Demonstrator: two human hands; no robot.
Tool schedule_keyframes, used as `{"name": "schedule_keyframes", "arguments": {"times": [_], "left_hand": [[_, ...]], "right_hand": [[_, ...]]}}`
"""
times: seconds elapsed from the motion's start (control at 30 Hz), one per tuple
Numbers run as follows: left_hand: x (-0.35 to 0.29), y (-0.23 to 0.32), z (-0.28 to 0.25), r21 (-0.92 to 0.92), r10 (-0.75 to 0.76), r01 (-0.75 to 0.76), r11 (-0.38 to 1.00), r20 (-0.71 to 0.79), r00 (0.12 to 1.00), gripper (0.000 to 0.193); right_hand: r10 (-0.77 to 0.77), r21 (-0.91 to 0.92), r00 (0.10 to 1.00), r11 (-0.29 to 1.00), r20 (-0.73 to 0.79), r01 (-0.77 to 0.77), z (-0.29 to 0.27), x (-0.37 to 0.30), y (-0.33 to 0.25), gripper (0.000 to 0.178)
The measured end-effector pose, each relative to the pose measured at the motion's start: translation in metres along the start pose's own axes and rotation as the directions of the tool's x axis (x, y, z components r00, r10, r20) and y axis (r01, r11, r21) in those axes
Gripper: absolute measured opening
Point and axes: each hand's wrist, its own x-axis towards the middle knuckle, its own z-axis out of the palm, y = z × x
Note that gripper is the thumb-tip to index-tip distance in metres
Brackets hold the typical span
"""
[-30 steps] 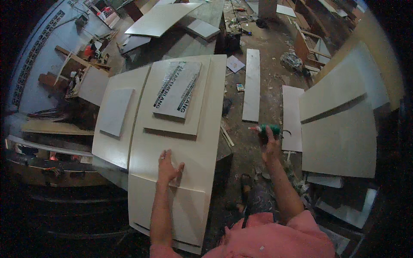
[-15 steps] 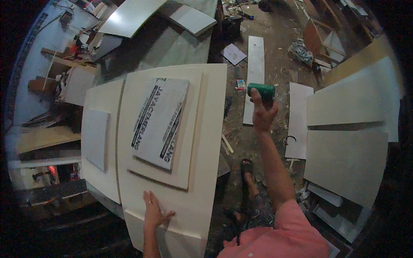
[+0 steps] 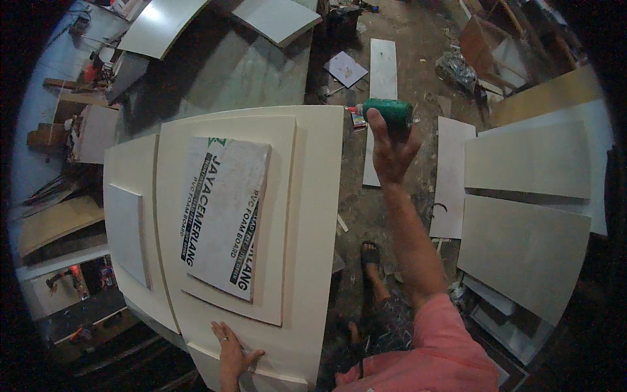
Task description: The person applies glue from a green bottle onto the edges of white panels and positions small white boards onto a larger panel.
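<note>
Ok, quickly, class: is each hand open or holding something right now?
Left hand: open, spread over the large cream board, holding nothing.
Right hand: closed around a red-tipped green bottle.

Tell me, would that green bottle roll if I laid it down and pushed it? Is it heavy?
The green bottle would probably roll, since its body looks round like a cylinder. It's likely fairly light, because the right hand alone holds it up.

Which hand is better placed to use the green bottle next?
Probably the right hand: it holds the green bottle, with the red tip pointing left, toward the large cream board. The left hand holds no bottle and appears to rest on that board.
</note>
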Motion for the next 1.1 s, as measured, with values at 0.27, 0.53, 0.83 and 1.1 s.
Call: {"name": "schedule_keyframes", "arguments": {"times": [0.27,0.53,0.83,1.1], "left_hand": [[-0.001,0.007,-0.005,-0.084,-0.067,0.069,0.994,0.033,0.997,0.142],[0.0,0.004,-0.001,-0.07,-0.045,0.047,0.996,0.026,0.999,0.142],[0.002,-0.002,0.003,-0.035,-0.05,0.051,0.998,0.049,0.998,0.145],[0.0,0.0,0.0,-0.099,-0.056,0.061,0.993,0.057,0.997,0.144]], "right_hand": [[0.045,-0.002,0.998,0.999,0.046,-0.045,-0.005,0.001,0.007,0.031],[0.009,0.026,1.0,1.0,0.026,-0.009,0.001,0.002,0.003,0.021],[0.007,-0.042,0.997,0.999,0.071,-0.004,0.001,0.003,0.001,0.028],[-0.072,-0.149,0.997,0.986,0.02,0.075,0.0,-0.007,0.012,0.027]]}}
